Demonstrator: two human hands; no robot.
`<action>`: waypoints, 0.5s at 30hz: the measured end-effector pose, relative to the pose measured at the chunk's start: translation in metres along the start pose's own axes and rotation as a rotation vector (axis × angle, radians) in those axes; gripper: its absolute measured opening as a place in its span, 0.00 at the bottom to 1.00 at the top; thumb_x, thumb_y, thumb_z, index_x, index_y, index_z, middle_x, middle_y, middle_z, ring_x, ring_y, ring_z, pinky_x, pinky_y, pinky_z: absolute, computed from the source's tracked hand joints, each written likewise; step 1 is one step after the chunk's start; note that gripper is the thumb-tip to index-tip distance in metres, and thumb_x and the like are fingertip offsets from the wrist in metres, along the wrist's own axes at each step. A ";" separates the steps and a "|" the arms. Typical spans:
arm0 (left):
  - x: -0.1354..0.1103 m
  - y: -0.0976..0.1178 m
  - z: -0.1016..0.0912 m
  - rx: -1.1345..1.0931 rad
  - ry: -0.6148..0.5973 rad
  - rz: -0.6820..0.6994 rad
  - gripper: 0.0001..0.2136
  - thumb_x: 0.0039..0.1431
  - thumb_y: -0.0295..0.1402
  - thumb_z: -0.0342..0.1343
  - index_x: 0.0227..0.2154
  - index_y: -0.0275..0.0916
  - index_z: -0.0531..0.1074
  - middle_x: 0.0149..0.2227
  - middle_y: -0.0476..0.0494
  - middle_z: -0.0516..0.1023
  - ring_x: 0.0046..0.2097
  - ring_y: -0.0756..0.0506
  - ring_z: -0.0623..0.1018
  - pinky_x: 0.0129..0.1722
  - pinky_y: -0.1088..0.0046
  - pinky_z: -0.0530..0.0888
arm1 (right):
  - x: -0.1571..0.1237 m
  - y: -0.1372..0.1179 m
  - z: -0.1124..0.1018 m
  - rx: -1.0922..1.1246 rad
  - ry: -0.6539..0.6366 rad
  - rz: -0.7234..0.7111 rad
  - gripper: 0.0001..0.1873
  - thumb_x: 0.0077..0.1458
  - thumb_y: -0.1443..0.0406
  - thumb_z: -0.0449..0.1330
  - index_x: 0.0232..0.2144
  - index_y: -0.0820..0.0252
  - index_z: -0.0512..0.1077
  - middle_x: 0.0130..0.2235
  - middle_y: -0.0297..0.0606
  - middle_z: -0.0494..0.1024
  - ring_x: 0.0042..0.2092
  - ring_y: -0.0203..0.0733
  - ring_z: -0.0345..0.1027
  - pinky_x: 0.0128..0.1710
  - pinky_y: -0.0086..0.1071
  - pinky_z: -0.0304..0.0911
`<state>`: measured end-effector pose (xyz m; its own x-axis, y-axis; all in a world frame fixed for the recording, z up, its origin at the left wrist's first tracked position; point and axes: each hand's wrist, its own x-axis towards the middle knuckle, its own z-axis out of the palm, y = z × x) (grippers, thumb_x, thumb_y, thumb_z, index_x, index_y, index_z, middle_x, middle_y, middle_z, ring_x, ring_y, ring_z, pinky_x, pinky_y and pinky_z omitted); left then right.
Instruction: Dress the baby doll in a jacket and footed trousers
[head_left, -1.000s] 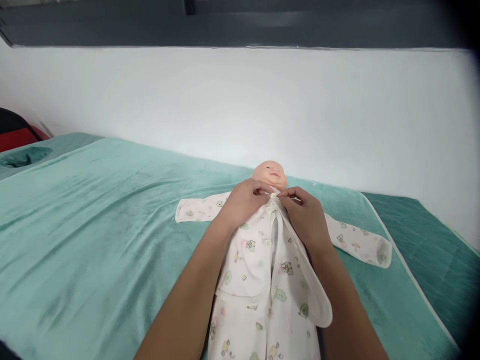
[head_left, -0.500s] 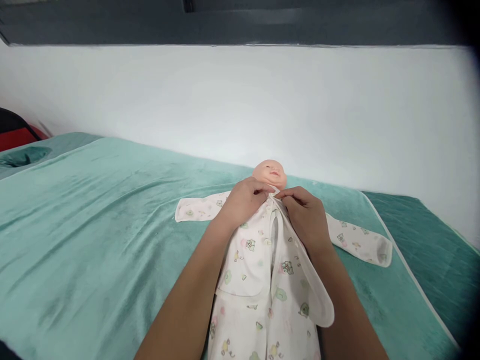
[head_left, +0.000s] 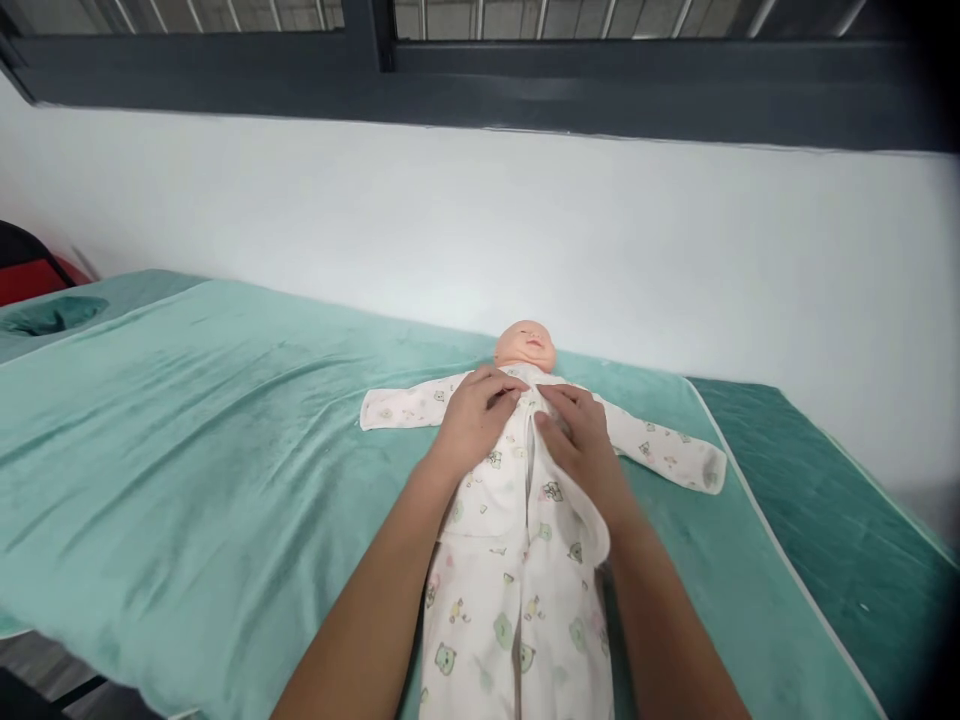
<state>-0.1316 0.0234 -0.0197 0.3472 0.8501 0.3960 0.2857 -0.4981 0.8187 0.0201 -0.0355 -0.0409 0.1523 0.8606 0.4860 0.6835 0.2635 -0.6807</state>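
Observation:
A baby doll (head_left: 526, 347) lies on its back on a teal blanket (head_left: 187, 430), dressed in a white romper (head_left: 517, 590) printed with small animals, its sleeves spread to both sides. My left hand (head_left: 476, 418) rests on the doll's chest, fingers curled on the left edge of the romper's front opening. My right hand (head_left: 579, 440) lies on the right edge of that opening, fingers bent and pressing the cloth just below the neck. The two hands almost meet at the placket.
The blanket covers a padded table that runs along a white wall (head_left: 525, 230) under a dark window frame (head_left: 480, 70). A darker green surface (head_left: 825, 500) shows at the right. A red and black object (head_left: 30, 270) sits at the far left.
Both hands have slid a little down from the collar onto the chest, fingers less pinched. The view has tilted up and back, showing more window and more of the romper's legs.

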 end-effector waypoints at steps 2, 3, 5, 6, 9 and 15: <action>-0.009 0.001 -0.001 0.011 0.006 0.032 0.11 0.63 0.30 0.50 0.40 0.42 0.78 0.43 0.44 0.75 0.49 0.45 0.73 0.49 0.69 0.69 | -0.010 -0.004 0.007 -0.092 0.109 -0.052 0.18 0.59 0.60 0.57 0.51 0.55 0.71 0.54 0.45 0.69 0.57 0.52 0.59 0.58 0.47 0.55; -0.011 0.002 -0.001 0.014 0.009 0.039 0.10 0.63 0.31 0.51 0.40 0.42 0.78 0.43 0.43 0.75 0.50 0.45 0.73 0.50 0.69 0.69 | -0.013 -0.005 0.009 -0.132 0.159 -0.059 0.17 0.57 0.60 0.58 0.50 0.55 0.71 0.52 0.45 0.70 0.55 0.52 0.60 0.57 0.47 0.56; -0.012 0.002 -0.002 0.012 0.009 0.045 0.09 0.64 0.33 0.52 0.37 0.41 0.77 0.43 0.43 0.75 0.50 0.44 0.72 0.50 0.68 0.69 | -0.016 -0.008 0.011 -0.173 0.223 -0.033 0.14 0.55 0.60 0.60 0.44 0.56 0.71 0.47 0.45 0.71 0.49 0.51 0.63 0.51 0.46 0.60; -0.012 0.002 -0.003 0.008 0.003 0.048 0.08 0.63 0.34 0.52 0.36 0.41 0.77 0.42 0.43 0.75 0.50 0.44 0.72 0.50 0.68 0.69 | -0.016 -0.009 0.011 -0.176 0.228 -0.004 0.12 0.55 0.59 0.60 0.41 0.57 0.70 0.44 0.44 0.71 0.46 0.49 0.64 0.48 0.44 0.62; -0.009 0.002 -0.004 0.003 -0.024 0.065 0.06 0.62 0.35 0.55 0.35 0.41 0.76 0.42 0.44 0.76 0.50 0.44 0.72 0.51 0.67 0.68 | -0.013 -0.014 0.005 -0.136 0.154 0.121 0.11 0.56 0.55 0.59 0.37 0.56 0.68 0.37 0.40 0.72 0.38 0.45 0.65 0.38 0.38 0.62; -0.009 0.002 -0.006 0.027 -0.071 0.027 0.03 0.61 0.34 0.56 0.33 0.43 0.73 0.43 0.45 0.75 0.49 0.44 0.71 0.49 0.67 0.68 | -0.007 -0.024 -0.012 0.011 -0.011 0.360 0.11 0.59 0.56 0.55 0.34 0.55 0.72 0.32 0.36 0.77 0.34 0.43 0.68 0.34 0.35 0.60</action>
<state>-0.1394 0.0157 -0.0196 0.4170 0.8226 0.3866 0.2989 -0.5258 0.7963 0.0115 -0.0529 -0.0212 0.3741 0.9037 0.2081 0.5797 -0.0528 -0.8131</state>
